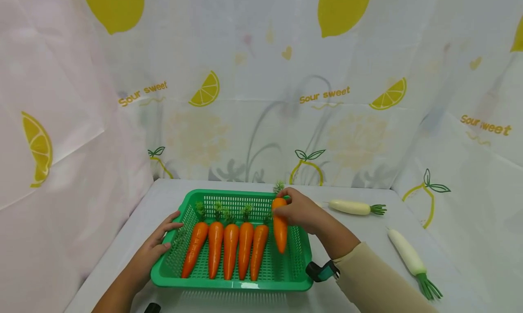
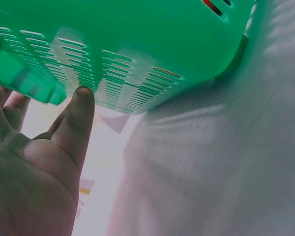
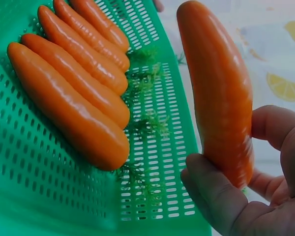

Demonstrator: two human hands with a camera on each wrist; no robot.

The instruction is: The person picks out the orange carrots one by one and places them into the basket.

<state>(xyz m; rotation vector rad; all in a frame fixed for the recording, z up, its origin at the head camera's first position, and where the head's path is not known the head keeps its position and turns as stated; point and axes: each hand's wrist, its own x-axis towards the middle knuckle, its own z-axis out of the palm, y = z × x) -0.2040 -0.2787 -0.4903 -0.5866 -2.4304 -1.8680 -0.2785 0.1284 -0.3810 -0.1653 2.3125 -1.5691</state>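
My right hand (image 1: pixel 300 211) pinches an orange carrot (image 1: pixel 280 227) by its thick end, between thumb and fingers. The carrot is upright, tip down, over the right part of a green plastic basket (image 1: pixel 233 284); green leaves show above my fingers. Several more carrots (image 3: pixel 69 108) lie side by side in the basket, leafy ends toward its far wall. At the basket's left rim rests my left hand (image 1: pixel 153 247), its fingertips over the edge. In the left wrist view the thumb (image 2: pixel 78 118) lies straight against the slotted outer wall.
Two white radishes lie on the white table right of the basket: one farther back (image 1: pixel 349 207), one nearer (image 1: pixel 408 254). Lemon-printed cloth (image 1: pixel 261 122) walls the table at the back and sides. A dark wrist device (image 1: pixel 320 271) sits by the right sleeve.
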